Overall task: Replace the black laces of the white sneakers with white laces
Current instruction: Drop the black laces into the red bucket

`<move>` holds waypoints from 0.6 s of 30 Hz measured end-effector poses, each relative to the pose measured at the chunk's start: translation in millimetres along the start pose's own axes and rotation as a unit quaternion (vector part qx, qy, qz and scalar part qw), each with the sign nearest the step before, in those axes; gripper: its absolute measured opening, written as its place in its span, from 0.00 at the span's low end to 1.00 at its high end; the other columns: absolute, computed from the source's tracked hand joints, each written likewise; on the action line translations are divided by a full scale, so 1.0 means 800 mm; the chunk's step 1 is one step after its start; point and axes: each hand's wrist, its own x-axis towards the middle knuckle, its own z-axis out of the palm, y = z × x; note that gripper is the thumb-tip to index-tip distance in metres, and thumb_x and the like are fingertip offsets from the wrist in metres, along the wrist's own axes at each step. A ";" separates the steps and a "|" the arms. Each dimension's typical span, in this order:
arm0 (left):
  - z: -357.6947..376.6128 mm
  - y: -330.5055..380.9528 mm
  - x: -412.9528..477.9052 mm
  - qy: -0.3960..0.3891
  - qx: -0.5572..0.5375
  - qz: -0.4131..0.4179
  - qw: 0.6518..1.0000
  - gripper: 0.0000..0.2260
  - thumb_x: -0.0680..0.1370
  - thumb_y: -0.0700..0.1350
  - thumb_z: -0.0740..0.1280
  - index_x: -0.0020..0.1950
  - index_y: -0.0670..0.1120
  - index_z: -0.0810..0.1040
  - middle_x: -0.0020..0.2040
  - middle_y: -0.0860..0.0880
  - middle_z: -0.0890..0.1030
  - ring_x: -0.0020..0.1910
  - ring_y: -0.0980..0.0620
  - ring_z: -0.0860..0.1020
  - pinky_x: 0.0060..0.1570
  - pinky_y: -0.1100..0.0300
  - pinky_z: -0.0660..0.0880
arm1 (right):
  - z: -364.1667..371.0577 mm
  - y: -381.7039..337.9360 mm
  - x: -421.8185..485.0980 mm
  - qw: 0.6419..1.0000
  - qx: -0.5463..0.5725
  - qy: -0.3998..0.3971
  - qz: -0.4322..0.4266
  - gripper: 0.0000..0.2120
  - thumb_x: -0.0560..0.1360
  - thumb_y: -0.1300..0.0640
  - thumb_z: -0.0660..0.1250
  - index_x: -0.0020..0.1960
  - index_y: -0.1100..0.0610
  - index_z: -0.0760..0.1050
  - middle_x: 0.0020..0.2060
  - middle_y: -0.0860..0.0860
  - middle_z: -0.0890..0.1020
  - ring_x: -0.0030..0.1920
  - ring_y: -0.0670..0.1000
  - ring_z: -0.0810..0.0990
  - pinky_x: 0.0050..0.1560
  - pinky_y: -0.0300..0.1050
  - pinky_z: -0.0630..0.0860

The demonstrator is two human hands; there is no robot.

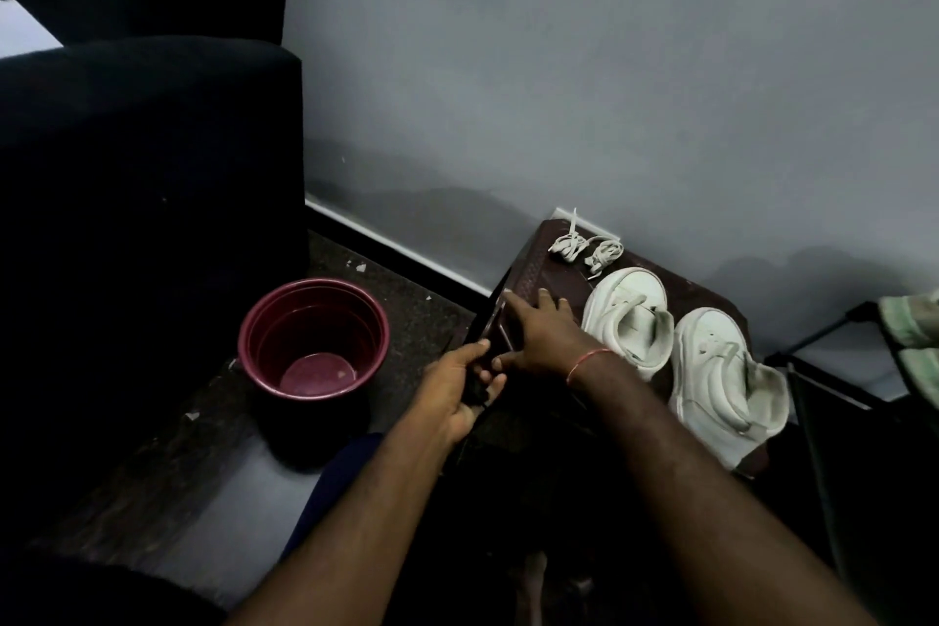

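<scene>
Gripping perhaps black laces (477, 390) in left hand (449, 397), right hand (538, 336) flat, sneakers (627, 315) just beside

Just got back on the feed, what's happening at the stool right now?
A person is working at a dark brown stool against the wall. Their left hand grips a dark item at the stool's near edge, too dim to identify; the right hand rests flat on the top. Two white sneakers stand side by side on the stool, no black laces visible in them. Two bundled white laces lie untouched at the far corner. A maroon bucket sits on the floor.
</scene>
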 end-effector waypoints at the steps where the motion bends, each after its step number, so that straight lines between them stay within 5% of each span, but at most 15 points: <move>1: 0.001 0.001 0.001 0.000 0.010 -0.006 1.000 0.05 0.76 0.37 0.66 0.40 0.42 0.74 0.27 0.47 0.73 0.23 0.56 0.72 0.25 0.62 0.77 | 0.002 0.002 0.005 1.000 0.007 -0.004 0.005 0.49 0.69 0.43 0.74 0.79 0.45 0.46 0.77 0.65 0.46 0.76 0.69 0.44 0.75 0.61 0.51; 6: -0.012 0.004 0.018 0.026 0.019 -0.008 0.999 0.08 0.80 0.41 0.63 0.40 0.44 0.74 0.31 0.49 0.73 0.28 0.55 0.73 0.25 0.62 0.76 | 0.022 0.002 0.004 0.999 0.016 0.045 0.009 0.44 0.70 0.52 0.75 0.78 0.52 0.54 0.75 0.65 0.56 0.73 0.69 0.57 0.74 0.53 0.59; 11: -0.039 0.002 0.039 0.049 0.035 0.005 0.998 0.09 0.80 0.43 0.63 0.40 0.45 0.73 0.25 0.51 0.73 0.21 0.57 0.70 0.21 0.67 0.69 | 0.055 0.000 -0.024 0.964 0.034 0.246 -0.099 0.18 0.72 0.64 0.67 0.61 0.60 0.77 0.59 0.57 0.78 0.59 0.59 0.77 0.58 0.48 0.73; 15: -0.067 0.007 0.063 0.085 0.029 0.027 0.996 0.06 0.80 0.42 0.62 0.43 0.45 0.71 0.27 0.51 0.72 0.20 0.57 0.68 0.20 0.67 0.67 | 0.074 -0.012 -0.037 0.917 0.151 0.329 -0.169 0.22 0.61 0.68 0.62 0.53 0.61 0.82 0.55 0.56 0.83 0.55 0.52 0.81 0.60 0.34 0.69; 18: -0.084 0.024 0.088 0.122 -0.017 0.074 0.990 0.01 0.80 0.42 0.62 0.49 0.45 0.70 0.28 0.50 0.70 0.19 0.58 0.67 0.20 0.68 0.65 | 0.097 -0.049 -0.027 0.909 0.230 0.288 -0.197 0.27 0.57 0.70 0.60 0.53 0.62 0.83 0.55 0.54 0.83 0.56 0.47 0.80 0.62 0.34 0.70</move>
